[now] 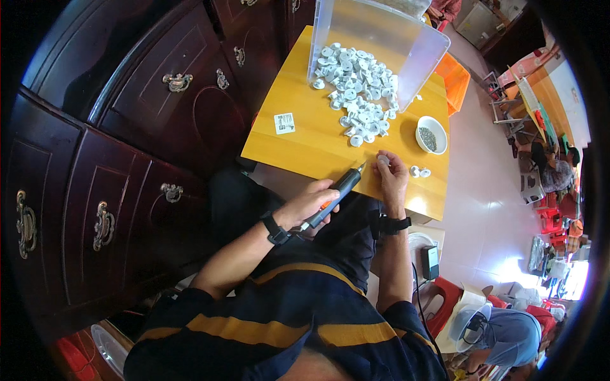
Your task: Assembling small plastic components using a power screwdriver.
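My left hand (pixel 316 202) is wrapped around a black electric screwdriver (pixel 345 185), its bit pointing up and right over the table's near edge. The fingers of my right hand (pixel 394 179) pinch a small whitish round part (pixel 383 160) just right of the bit tip. Bit and part look slightly apart. Beyond my hands, a pile of white plastic fittings (pixel 361 89) spills from a translucent bin (pixel 416 56) lying on its side. Two loose white fittings (pixel 420 172) sit right of my right hand. A white bowl (pixel 433 122) holds small metal screws (pixel 427 138).
The yellow wooden table (pixel 279 143) carries a square white label (pixel 284 123) at left. Dark wooden cabinets (pixel 146 127) stand close on the left. An orange bin (pixel 454 82) is beyond the table's right edge. Another person (pixel 518 333) is at the lower right, near a red stool (pixel 443 301).
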`<state>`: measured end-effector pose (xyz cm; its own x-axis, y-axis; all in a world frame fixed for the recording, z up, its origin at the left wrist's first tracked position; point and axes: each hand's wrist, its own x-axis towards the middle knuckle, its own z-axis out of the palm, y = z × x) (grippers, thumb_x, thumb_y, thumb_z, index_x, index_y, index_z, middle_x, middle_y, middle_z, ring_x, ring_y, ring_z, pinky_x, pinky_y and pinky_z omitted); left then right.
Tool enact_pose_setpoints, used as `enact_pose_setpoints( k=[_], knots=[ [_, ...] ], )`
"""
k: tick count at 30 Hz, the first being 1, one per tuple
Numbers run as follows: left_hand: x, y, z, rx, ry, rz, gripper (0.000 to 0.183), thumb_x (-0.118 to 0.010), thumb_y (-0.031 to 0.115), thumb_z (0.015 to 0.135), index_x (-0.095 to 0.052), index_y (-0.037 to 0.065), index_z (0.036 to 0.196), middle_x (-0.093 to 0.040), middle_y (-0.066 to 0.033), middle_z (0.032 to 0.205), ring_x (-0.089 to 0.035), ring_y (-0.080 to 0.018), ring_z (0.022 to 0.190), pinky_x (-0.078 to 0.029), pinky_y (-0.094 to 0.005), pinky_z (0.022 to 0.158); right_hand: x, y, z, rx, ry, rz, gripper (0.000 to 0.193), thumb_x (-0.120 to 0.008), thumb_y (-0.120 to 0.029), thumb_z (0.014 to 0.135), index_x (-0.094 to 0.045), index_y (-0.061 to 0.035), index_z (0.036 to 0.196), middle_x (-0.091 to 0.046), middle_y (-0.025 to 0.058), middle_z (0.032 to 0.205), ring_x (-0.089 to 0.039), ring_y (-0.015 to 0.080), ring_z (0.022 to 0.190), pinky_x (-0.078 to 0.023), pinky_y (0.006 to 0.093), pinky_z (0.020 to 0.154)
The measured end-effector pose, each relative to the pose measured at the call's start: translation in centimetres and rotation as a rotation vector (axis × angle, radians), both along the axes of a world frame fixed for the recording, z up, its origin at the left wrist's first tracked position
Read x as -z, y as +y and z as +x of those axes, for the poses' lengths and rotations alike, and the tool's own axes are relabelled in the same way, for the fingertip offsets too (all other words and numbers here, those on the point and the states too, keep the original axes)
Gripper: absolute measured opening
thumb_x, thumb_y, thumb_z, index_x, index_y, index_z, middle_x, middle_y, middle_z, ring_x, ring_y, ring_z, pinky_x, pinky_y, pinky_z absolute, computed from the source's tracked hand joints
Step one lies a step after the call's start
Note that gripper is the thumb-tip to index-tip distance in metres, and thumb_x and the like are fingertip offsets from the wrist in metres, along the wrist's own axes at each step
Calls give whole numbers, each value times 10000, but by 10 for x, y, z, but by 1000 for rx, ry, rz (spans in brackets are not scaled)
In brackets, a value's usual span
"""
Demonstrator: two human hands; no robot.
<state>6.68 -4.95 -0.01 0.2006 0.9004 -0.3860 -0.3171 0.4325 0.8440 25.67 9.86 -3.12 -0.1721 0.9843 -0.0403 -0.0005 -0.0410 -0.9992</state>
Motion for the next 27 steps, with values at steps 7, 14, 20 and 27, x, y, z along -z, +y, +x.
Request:
enact_pose_setpoints(
  k=[7, 14, 20, 27],
  knots=[
    [-10, -23, -24, 15, -11, 35, 273, -512, 252, 971, -532, 37, 1138, -610, -27, 844, -597, -86, 617, -497, -216, 546, -14, 12, 8, -65, -654, 427, 272, -680, -116, 834, -659, -52, 1097, -670, 157, 929, -663, 236, 729, -526, 338, 678],
    [-16, -37, -30, -7, -4, 38, 290, -523, 231, 950, -514, 45, 1172, -619, -38, 856, -604, -94, 626, -503, -217, 562, -51, 43, 21, 61, -729, 494, 269, -699, -144, 798, -677, -53, 1049, -669, 181, 998, -665, 323, 794, -524, 391, 715],
    [-15, -45, -34, -11, 86, 19, 287, -534, 206, 935, -516, 39, 1168, -611, -36, 838, -591, -90, 610, -495, -222, 554, -68, 123, 54, 148, -976, 580, 156, -670, -188, 795, -712, -91, 910, -696, 166, 896, -674, 338, 832, -530, 431, 712],
    [-14, -49, -32, -26, 98, -4, 341, -553, 191, 919, -515, 28, 1217, -601, -34, 841, -579, -88, 585, -479, -220, 531, -34, 171, 70, 10, -1353, 418, 127, -637, -210, 785, -735, -153, 842, -700, 168, 905, -678, 344, 854, -545, 449, 752]
  ],
)
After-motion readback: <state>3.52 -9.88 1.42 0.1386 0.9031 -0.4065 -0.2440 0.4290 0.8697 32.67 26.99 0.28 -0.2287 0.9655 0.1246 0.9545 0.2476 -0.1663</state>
